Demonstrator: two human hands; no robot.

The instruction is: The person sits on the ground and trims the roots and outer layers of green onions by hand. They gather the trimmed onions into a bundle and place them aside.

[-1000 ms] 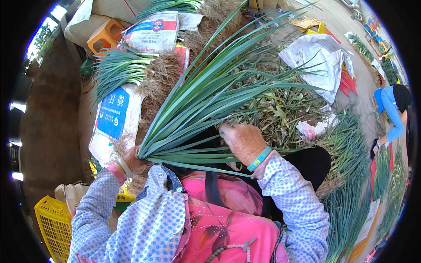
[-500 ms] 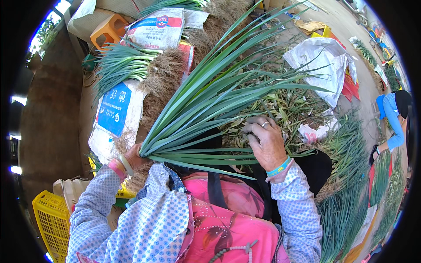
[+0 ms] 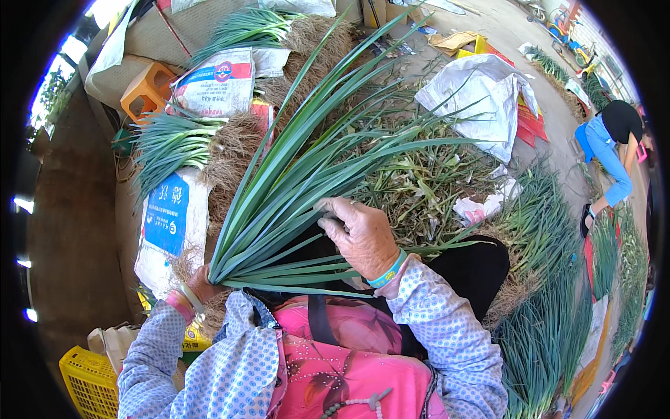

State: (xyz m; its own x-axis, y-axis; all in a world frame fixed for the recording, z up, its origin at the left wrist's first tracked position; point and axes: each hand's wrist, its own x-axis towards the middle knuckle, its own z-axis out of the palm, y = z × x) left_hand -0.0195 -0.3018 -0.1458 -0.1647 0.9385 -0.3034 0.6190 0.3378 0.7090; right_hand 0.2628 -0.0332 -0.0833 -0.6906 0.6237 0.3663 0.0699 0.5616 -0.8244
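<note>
A bunch of green onions [image 3: 293, 188] fans out from my left hand [image 3: 201, 285], whose fingers are wrapped round its lower end. The long green leaves spread up and to the right, and some lie across my lap. My right hand [image 3: 363, 237] is at the right edge of the leaves, palm down. Its fingers are loosely bent and apart, with the fingertips close to the leaves and nothing visible in them. The root end of the bunch is mostly hidden behind my left hand.
Tied green onions with bushy roots [image 3: 237, 140] lie on sacks [image 3: 164, 216] at the left. Leaf scraps [image 3: 426, 181] are heaped ahead. More green onions [image 3: 544, 307] lie at right. A yellow crate [image 3: 87, 380], orange stool [image 3: 148, 91] and white sack [image 3: 481, 101] stand around; another person [image 3: 607, 153] bends far right.
My right hand has moved left from over the scraps to the edge of the leaves. My left hand still grips the bunch. The view has shifted, and the other person's pose has changed.
</note>
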